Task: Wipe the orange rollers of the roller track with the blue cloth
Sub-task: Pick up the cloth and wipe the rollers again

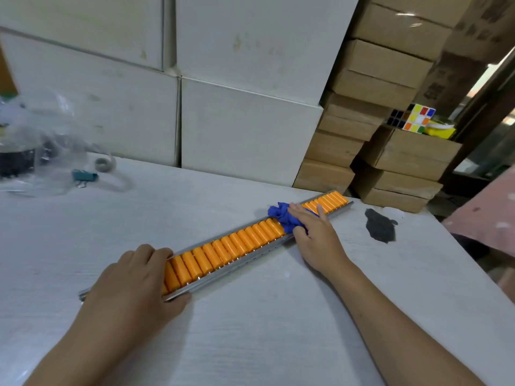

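Note:
A long metal roller track (250, 256) with several orange rollers (223, 250) lies diagonally on the white table, running from near left to far right. My left hand (136, 280) grips the track's near end, fingers over the far rail and thumb on the near rail. My right hand (313, 229) presses a crumpled blue cloth (281, 215) onto the rollers about two thirds of the way along. Beyond the cloth, the far end of the rollers (327, 201) shows.
White boxes (245, 129) and stacked brown cartons (370, 112) wall the table's back. A puzzle cube (415, 118) sits on a carton. A plastic bag (36, 140), tape roll (104, 164) and binder clip (83, 176) lie far left. A dark patch (380, 225) marks the table's right side.

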The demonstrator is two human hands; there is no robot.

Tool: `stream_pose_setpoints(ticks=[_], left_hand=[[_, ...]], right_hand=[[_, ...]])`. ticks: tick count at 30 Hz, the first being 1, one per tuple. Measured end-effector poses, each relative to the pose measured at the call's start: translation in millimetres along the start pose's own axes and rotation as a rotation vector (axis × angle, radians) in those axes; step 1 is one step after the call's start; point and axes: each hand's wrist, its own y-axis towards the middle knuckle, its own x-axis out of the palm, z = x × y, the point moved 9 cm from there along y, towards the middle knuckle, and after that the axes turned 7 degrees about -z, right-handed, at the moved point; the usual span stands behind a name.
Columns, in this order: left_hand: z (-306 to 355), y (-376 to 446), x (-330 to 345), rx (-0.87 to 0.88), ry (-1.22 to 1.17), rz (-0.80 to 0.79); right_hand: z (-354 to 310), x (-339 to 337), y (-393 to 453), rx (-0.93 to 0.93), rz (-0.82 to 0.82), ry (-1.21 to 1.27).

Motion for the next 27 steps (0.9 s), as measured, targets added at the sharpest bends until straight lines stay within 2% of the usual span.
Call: stream_pose_setpoints(ticks=[9, 18, 27], left_hand=[[7, 7, -3, 0.062, 0.016, 0.002], [5, 3, -7, 0.038, 0.019, -0.044], [6, 4, -7, 0.020, -0.009, -0.110]], right_hand=[[64, -31, 15, 0.197, 0.097, 0.091], [116, -46, 24, 0.423, 0.155, 0.081], [134, -52, 27, 0.567, 0.239, 0.110]])
